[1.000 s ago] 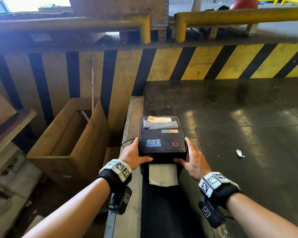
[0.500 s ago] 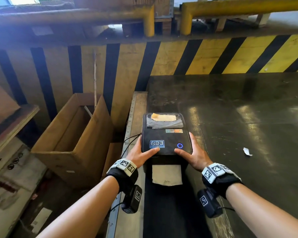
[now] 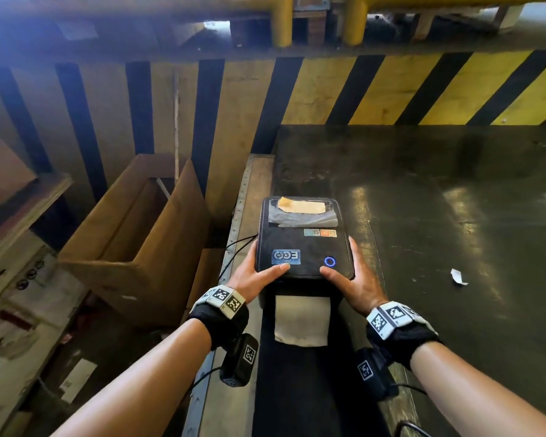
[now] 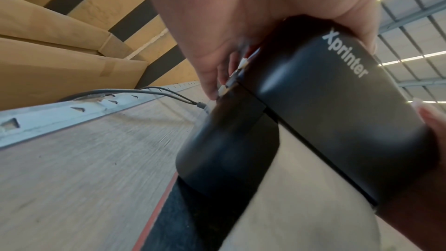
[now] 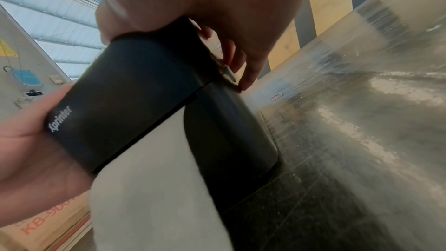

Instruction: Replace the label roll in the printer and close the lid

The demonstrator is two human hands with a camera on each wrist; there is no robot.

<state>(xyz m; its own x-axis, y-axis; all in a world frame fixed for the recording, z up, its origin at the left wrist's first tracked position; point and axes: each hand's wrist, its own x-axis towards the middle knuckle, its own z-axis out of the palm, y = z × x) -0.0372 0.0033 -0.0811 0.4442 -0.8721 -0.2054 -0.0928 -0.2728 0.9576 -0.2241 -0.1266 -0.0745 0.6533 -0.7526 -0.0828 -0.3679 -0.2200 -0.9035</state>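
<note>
A black label printer (image 3: 303, 247) stands at the left edge of a dark table (image 3: 454, 216), lid down, with a blue ring light (image 3: 329, 261) lit on top. A white label strip (image 3: 301, 320) hangs out of its front slot. My left hand (image 3: 252, 272) grips the lid's left side, thumb on top and fingers by the side latch (image 4: 229, 81). On the other side my right hand (image 3: 356, 279) grips the same way, fingers at the right latch (image 5: 228, 72). The roll inside is hidden.
An open cardboard box (image 3: 133, 241) stands on the floor to the left. Cables (image 3: 237, 244) run from the printer's left side over a wooden ledge (image 3: 252, 190). A paper scrap (image 3: 459, 276) lies on the table to the right. A yellow-and-black striped wall (image 3: 391, 89) rises behind.
The ring light went from red to blue. Both hands slid from the printer's front corners back along its sides, thumbs now on the lid.
</note>
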